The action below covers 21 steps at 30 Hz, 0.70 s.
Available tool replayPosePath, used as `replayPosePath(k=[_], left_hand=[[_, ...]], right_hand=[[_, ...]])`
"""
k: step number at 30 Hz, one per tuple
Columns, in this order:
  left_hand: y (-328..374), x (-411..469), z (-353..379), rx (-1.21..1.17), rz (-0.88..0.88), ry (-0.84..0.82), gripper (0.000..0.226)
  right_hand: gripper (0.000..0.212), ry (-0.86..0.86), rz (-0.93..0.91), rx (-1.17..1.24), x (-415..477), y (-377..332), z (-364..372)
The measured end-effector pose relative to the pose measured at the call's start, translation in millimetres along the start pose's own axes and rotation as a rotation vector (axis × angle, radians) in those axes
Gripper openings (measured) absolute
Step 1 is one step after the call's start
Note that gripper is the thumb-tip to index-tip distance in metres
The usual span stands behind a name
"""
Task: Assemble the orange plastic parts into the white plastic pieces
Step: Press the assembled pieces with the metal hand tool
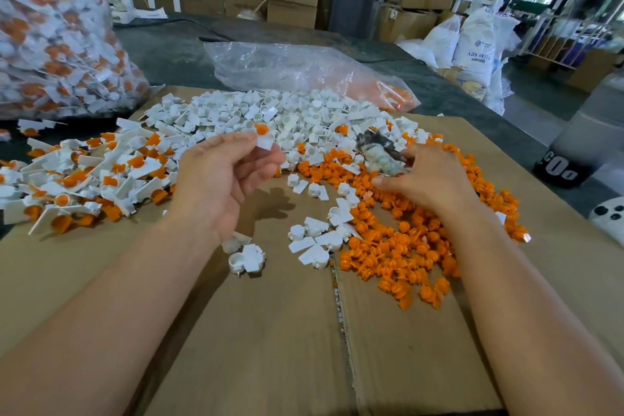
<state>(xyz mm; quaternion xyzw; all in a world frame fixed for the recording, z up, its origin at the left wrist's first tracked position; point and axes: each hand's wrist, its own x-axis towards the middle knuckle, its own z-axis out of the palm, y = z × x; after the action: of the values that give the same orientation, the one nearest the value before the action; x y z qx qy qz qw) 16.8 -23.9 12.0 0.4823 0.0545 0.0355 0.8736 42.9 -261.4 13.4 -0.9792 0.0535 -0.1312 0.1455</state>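
Palm-up left hand (pixel 227 176) pinches an orange-fitted white piece (pixel 263 139); palm-down right hand (pixel 426 179) grips a grimy wrapped object (pixel 381 151) above orange parts (pixel 405 246).

From my seat I see brown cardboard (pixel 270 331), matt and fibrous, with a ragged torn seam down its middle. At two o'clock on it, the orange plastic parts (pixel 415 246) look smooth with a faint sheen. At twelve, the white plastic pieces (pixel 236 111) are smooth but duller. The left hand (pixel 223 179) pinches a white piece with an orange insert (pixel 263 138), both hard plastic. The right hand (pixel 429 179) grips a bundle (pixel 381 154) wrapped in grimy, frayed cloth. Farther out at twelve, a clear bag (pixel 287 67) is thin, crinkled, glossy film. The table cover (pixel 175 44) looks dark and matt.
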Motion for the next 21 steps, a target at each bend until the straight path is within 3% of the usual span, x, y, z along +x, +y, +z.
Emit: replayPosePath(k=[5, 13, 16, 21], left_hand=[[17.1, 8.1, -13.7, -0.312, 0.01, 0.193, 0.023], [30.1, 14.9, -34.9, -0.621, 0.13, 0.39, 0.019], [30.5, 17.7, -34.5, -0.468, 0.079, 0.355, 0.016], [20.5, 15.2, -20.3, 0.365, 0.058, 0.236, 0.003]], right_hand=[[0.072, -0.091, 0.046, -0.023, 3.4, 5.5, 3.5], [0.074, -0.132, 0.053, -0.037, 5.8, 8.7, 6.1], [0.079, -0.14, 0.058, -0.036, 6.4, 8.5, 6.4], [0.08, -0.143, 0.054, -0.045, 6.2, 6.9, 5.1]])
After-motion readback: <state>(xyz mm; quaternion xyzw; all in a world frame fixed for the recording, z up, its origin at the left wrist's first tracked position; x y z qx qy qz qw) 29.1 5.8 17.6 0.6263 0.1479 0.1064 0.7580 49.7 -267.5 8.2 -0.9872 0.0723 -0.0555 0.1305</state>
